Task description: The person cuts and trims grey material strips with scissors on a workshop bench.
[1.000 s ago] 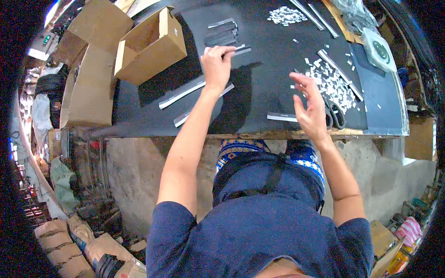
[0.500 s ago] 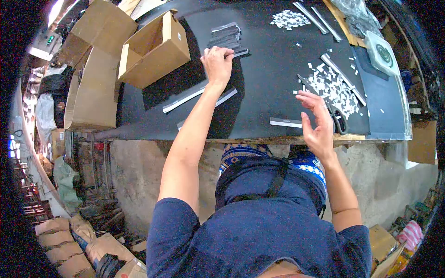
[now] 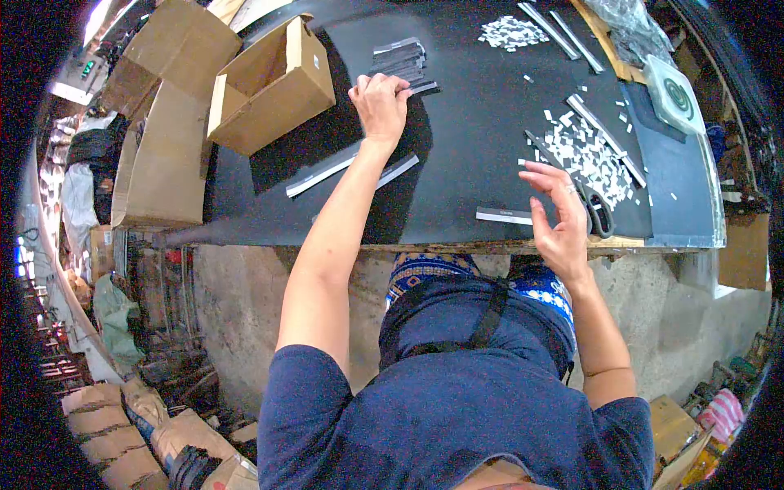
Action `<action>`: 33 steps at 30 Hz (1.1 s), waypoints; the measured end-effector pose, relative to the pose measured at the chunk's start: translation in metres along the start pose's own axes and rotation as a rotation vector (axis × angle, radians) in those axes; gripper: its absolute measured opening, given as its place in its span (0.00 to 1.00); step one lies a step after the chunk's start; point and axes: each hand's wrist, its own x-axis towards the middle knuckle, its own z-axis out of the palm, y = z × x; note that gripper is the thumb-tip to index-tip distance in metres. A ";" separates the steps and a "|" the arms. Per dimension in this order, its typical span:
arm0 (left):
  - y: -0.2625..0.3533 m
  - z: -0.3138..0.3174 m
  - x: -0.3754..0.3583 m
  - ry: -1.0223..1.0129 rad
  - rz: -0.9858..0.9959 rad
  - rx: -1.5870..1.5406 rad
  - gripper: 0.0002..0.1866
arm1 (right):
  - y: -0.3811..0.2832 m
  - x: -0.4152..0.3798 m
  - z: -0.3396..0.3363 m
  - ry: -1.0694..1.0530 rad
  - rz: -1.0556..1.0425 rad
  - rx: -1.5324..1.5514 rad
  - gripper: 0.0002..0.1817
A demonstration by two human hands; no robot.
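Hovering well right of the open box (image 3: 286, 114), the right hand (image 3: 562, 219) is curving half-open; just right of the box, the left hand (image 3: 380, 108) is resting by the strip stack (image 3: 398, 59), touching one strip (image 3: 425, 87), grip unclear.

Bright, grainy, fisheye-bent view
Shadow (image 3: 411, 139) lies just right of the left hand (image 3: 380, 108); glare (image 3: 98, 22) whitens far left of it.
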 end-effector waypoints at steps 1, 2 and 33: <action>0.000 0.000 0.000 0.000 -0.001 0.000 0.08 | 0.000 0.000 0.000 -0.001 0.000 0.000 0.23; 0.001 -0.001 0.000 0.006 -0.019 -0.003 0.09 | 0.000 0.000 0.000 -0.009 -0.008 -0.005 0.22; -0.019 -0.111 -0.086 -0.525 -0.281 -0.342 0.15 | -0.003 0.031 0.048 -0.205 -0.167 0.024 0.08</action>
